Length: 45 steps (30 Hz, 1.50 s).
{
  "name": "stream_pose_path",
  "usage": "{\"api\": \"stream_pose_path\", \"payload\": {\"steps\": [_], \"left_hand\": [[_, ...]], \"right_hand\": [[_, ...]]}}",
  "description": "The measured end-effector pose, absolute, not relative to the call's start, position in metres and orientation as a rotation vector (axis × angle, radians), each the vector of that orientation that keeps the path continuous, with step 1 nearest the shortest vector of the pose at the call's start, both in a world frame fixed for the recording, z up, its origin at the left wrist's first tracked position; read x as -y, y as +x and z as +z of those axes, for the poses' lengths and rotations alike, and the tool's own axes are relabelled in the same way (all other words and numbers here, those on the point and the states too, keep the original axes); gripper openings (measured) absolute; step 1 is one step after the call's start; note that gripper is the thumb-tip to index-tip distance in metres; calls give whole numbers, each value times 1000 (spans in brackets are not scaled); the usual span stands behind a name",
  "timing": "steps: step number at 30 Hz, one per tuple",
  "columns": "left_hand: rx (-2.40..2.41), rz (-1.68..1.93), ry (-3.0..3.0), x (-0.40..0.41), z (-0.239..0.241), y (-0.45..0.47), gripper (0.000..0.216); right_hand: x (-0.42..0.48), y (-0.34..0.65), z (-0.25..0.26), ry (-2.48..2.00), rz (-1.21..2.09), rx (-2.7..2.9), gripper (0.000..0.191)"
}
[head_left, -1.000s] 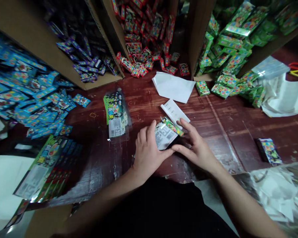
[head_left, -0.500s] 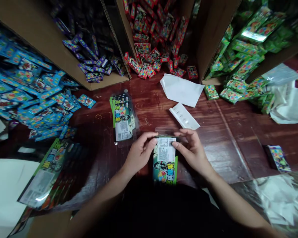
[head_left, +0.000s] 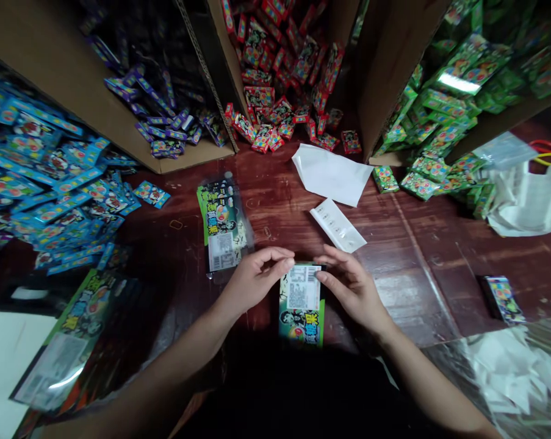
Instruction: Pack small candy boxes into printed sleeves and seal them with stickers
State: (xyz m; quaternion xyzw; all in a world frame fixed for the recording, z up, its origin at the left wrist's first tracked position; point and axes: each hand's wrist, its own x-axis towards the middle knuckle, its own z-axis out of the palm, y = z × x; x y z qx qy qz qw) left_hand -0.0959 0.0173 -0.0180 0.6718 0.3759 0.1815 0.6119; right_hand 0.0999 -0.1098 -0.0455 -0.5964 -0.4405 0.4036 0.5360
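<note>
In front of my body, a flat green-and-black candy pack point(head_left: 299, 311) with a white barcode label lies between my hands, its lettering upside down to me. My left hand point(head_left: 259, 279) pinches its far left corner, thumb on top. My right hand point(head_left: 352, 291) grips the far right corner, with the thumb beside the label and the fingers curled beyond the edge. The pack's near end runs into the dark of my clothing. Left of my left hand lies a similar pack point(head_left: 220, 225) in a clear sleeve.
Cartons spill small purple boxes point(head_left: 168, 134), red boxes point(head_left: 268, 137) and green boxes point(head_left: 421, 184) at the back. Blue boxes point(head_left: 69, 195) pile up on the left. A white sheet point(head_left: 332, 174) and a sticker strip point(head_left: 338, 224) lie ahead. More packs point(head_left: 69, 335) sit lower left.
The clear flap that stuck out past the pack's far edge no longer shows there. Both hands keep their hold at the far corners. The whole view has shifted slightly.
</note>
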Motion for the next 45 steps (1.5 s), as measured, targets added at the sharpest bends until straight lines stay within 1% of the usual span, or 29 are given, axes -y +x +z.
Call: {"api": "stream_pose_path", "payload": {"steps": [4,9,13,18,22,26,29,31,33,35,37,39,40,42,43,45], "left_hand": [[-806,380,1543,-23,-15,-97,12],[-801,295,1547,-37,-11,-90,13],[-752,215,1547,-50,-10,-94,15],[-663,199,1430,-51,-20,-103,22],[-687,216,1422,-52,-27,-101,16],[-695,204,1476,-55,-29,-99,13],[-695,165,1570,-57,-31,-100,13],[-692,129,1719,-62,-32,-97,13],[-690,140,1937,-71,-29,-87,10],[-685,243,2139,-86,-22,-69,9],[-654,392,2257,-103,-13,-40,11],[-545,480,2321,-120,-6,-7,16],[-459,474,2352,-127,-4,9,23],[-298,368,2398,-137,-5,37,38],[-254,294,2396,-140,-8,46,42],[-294,176,2329,-141,-16,56,40]], "right_hand": [[100,105,-29,-1485,1023,1159,16],[80,107,-11,-1595,1176,1012,22],[73,112,-8,-1613,1288,1034,26],[78,118,-14,-1574,1286,1043,24],[73,121,-18,-1567,1346,982,22],[71,122,-17,-1486,1373,1114,22],[73,124,-15,-1495,1226,1310,20],[72,132,-15,-1605,999,1461,19],[67,149,-19,-1774,683,1520,24],[61,172,-30,-1963,412,1449,31],[54,194,-44,-2097,332,1364,40],[49,209,-58,-2124,478,1331,44],[47,213,-62,-2086,590,1311,44],[44,217,-65,-1939,789,1234,40],[44,218,-64,-1862,840,1182,39],[44,220,-58,-1742,861,1066,40]]}}
